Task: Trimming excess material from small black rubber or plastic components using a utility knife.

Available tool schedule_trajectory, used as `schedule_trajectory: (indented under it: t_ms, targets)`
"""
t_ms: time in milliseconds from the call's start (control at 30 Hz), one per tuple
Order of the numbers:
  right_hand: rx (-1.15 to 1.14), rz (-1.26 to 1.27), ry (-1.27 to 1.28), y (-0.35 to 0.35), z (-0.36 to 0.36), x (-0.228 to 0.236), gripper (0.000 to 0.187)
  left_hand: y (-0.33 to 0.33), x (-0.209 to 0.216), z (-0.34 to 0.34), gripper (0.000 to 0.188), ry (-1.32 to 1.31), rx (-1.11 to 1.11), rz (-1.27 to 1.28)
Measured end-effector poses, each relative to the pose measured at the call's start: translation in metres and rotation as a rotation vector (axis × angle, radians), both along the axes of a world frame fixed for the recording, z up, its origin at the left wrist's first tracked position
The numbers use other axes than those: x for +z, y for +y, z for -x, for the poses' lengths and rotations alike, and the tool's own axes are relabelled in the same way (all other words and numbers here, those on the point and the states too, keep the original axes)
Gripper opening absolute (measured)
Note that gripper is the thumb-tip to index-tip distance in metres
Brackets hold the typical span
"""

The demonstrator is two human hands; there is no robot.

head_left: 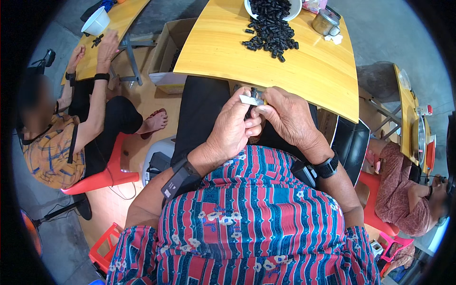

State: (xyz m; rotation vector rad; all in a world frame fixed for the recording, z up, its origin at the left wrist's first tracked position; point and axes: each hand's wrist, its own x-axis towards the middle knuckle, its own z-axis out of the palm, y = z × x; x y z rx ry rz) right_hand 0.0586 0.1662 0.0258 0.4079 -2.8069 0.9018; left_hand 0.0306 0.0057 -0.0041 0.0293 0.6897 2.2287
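Observation:
Both hands meet over my lap, just off the table's near edge. My left hand point(231, 124) is closed around a small black part point(254, 91), whose end sticks up between thumb and fingers. In my right hand point(290, 114) is a short knife with a flat whitish blade point(251, 100); the fingers wrap its handle, mostly hidden. The blade lies across the black part by my left thumb. On the table point(213, 57) ahead lies a heap of similar small black parts point(273, 38), spilling from a white bowl point(295, 10).
A metal lidded cup point(326, 22) stands at the table's far right beside crumpled white tissue point(336, 39). An open cardboard box point(167, 47) sits left of the table. Co-workers sit at other tables to the left and right; a white tub point(96, 21) stands on the left one.

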Motion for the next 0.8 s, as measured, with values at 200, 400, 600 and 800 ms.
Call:
schedule_trajectory:
  t_ms: [200, 400, 600, 800]
  targets:
    - [-0.007, -0.001, -0.028, 0.0011, 0.0019, 0.0011, 0.03, 0.0005, 0.0009, 0.0009, 0.015, -0.039, -0.002, 0.006]
    - [-0.018, 0.002, -0.041, 0.0015, 0.0046, 0.0011, 0.03, 0.0004, 0.0006, 0.0028, 0.014, -0.044, -0.004, 0.002]
    - [-0.042, 0.002, -0.069, 0.0001, 0.0065, 0.0025, 0.028, 0.0011, 0.0048, 0.0046, 0.014, -0.06, -0.011, 0.012]
    - [-0.05, 0.007, -0.085, -0.0005, 0.0079, 0.0015, 0.028, 0.0012, 0.0042, 0.0069, 0.015, -0.016, -0.014, 0.016]
